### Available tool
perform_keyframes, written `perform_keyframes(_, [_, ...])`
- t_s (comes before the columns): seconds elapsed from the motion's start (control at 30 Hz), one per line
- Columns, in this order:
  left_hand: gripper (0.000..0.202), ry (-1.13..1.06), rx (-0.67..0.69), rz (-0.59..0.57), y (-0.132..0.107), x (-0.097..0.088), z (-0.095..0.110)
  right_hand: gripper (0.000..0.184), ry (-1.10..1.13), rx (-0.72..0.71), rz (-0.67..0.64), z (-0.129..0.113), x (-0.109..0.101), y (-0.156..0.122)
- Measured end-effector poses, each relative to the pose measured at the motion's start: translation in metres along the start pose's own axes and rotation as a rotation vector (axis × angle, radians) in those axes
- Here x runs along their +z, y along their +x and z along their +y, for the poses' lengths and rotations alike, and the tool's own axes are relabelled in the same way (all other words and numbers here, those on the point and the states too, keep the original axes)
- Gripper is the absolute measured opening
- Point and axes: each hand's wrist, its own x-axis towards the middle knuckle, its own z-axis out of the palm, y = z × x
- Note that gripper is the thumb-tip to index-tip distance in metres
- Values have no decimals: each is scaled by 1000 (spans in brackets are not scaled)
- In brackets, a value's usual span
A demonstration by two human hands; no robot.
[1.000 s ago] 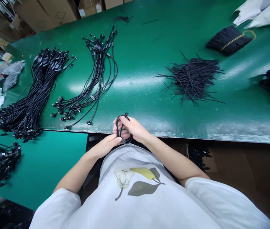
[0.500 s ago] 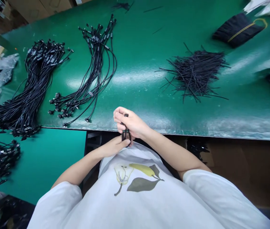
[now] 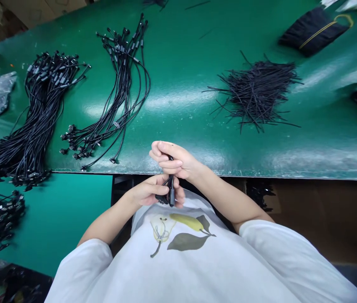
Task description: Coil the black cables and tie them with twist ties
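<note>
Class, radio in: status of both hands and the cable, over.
Left hand, right hand: both gripping bundled black cable. Cable partly hidden. Black strip pile apart from both hands.

Left of the right hand (image 3: 180, 160), the green worktable (image 3: 178, 80) carries a large cable bundle (image 3: 41, 111) and a smaller cable bundle (image 3: 123, 59); to the hand's right, a heap of black strips (image 3: 262, 90) and a yellow-banded bundle (image 3: 311, 28).

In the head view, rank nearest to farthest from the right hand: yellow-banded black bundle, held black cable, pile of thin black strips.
1. Held black cable: in the right hand.
2. Pile of thin black strips: ahead, to the right.
3. Yellow-banded black bundle: farther ahead and right.
</note>
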Motion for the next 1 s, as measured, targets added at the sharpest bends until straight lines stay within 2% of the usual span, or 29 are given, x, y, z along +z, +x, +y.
perform_keyframes(0.1, [43, -53, -15, -58, 5, 4, -4, 46, -4, 22, -92, 3, -1, -5])
perform_keyframes(0.2, [46, -49, 22, -5, 11, 10, -12, 48, -12, -10, -71, 4, -6, -4])
perform_keyframes(0.27, [46, -2, 113, 114, 17, 13, -17, 48, -39, -71, 62, 5, -12, 0])
perform_keyframes(0.37, [42, 31, 302, 329, 24, 13, -16, 39, -229, -262, 366, 7, -22, 4])
perform_keyframes(0.43, [37, -29, 457, 429, 26, 9, -8, 36, -503, -444, 550, 12, -28, 0])
perform_keyframes(0.5, [32, -109, 621, 518, 27, 3, 3, 31, -852, -545, 643, 21, -30, -11])
perform_keyframes(0.57, [30, -143, 725, 581, 26, -2, 14, 26, -1178, -511, 598, 34, -29, -23])
perform_keyframes(0.67, [28, -128, 768, 621, 28, -7, 19, 41, -1487, -457, 507, 54, -27, -32])
perform_keyframes(0.73, [27, -113, 787, 629, 30, -8, 18, 51, -1592, -482, 524, 62, -25, -30])
perform_keyframes(0.87, [26, -98, 804, 607, 29, -7, 16, 47, -1680, -528, 500, 62, -23, -25])
perform_keyframes(0.93, [27, -120, 780, 573, 25, -6, 17, 39, -1730, -591, 484, 58, -24, -25])
perform_keyframes(1.0, [27, -155, 750, 537, 22, -7, 19, 24, -1802, -614, 408, 56, -27, -25])
